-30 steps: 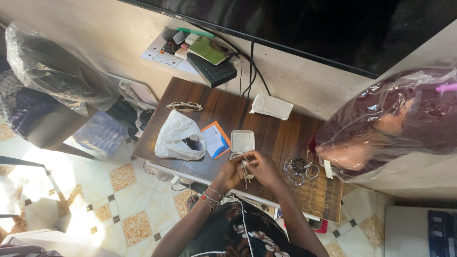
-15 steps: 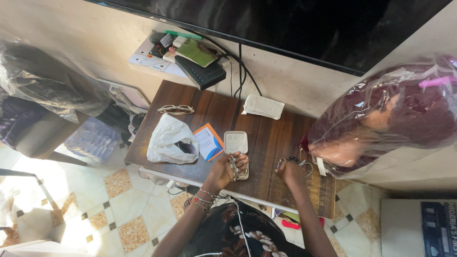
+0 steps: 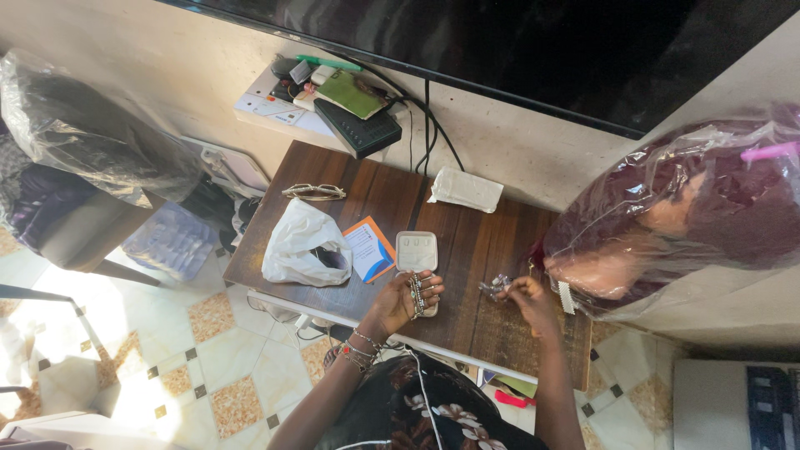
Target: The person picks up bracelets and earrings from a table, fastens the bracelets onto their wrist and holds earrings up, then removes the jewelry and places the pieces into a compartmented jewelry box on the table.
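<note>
Sorting jewellery over the dark wooden tabletop (image 3: pixel 467 250).
From the head view: my left hand (image 3: pixel 400 302) has its fingers curled shut round a beaded bracelet (image 3: pixel 415 293), beside the open white jewellery box (image 3: pixel 416 251); my right hand (image 3: pixel 527 293) pinches a small shiny piece (image 3: pixel 495 286) near the edge. Best to grip lightly and work low over the wood.

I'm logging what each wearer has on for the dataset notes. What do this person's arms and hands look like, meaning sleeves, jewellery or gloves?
Both forearms are bare, with no sleeves and no gloves. The left hand has a stack of beaded and metal bracelets at the wrist. The right hand shows no bracelet or watch. Rings on the fingers are too small to tell. A dark floral-print garment covers the body below.
</note>
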`<move>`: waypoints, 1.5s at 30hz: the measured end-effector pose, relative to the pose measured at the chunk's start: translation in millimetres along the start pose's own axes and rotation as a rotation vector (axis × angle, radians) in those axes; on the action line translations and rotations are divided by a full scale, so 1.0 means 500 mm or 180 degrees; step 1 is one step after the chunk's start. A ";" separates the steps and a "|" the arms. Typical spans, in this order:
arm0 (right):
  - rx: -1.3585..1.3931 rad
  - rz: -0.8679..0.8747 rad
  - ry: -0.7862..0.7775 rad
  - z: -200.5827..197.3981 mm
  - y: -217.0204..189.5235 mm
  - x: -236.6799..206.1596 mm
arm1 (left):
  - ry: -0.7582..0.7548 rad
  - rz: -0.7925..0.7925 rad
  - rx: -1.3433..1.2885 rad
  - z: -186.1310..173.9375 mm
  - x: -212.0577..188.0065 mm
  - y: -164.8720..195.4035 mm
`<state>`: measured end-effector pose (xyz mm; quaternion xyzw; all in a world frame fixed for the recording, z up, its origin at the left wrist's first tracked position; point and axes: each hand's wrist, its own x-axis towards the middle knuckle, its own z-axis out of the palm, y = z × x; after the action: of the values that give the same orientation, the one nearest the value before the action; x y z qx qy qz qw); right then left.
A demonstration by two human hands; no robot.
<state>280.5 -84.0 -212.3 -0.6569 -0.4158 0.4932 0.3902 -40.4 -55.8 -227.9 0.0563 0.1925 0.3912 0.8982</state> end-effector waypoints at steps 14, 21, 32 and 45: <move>-0.1435 -0.0705 -0.0210 0.279 -0.241 -0.119 | -0.1080 0.0101 -0.0439 -0.039 0.017 -0.007; 0.0086 -0.0152 -0.0140 0.267 -0.193 -0.085 | -0.0011 -0.0137 0.0160 0.007 -0.013 0.024; -0.0775 0.0247 0.0062 0.199 -0.199 -0.074 | -0.0647 -0.0019 0.0326 0.078 -0.049 0.036; -0.3143 -0.0687 0.1402 0.071 0.056 -0.019 | -0.0457 0.0020 0.0284 0.109 -0.059 0.029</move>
<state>249.0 -99.2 -242.5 -0.8032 -0.5713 0.0475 0.1618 -47.4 -64.5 -165.4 0.1248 0.1447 0.3801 0.9050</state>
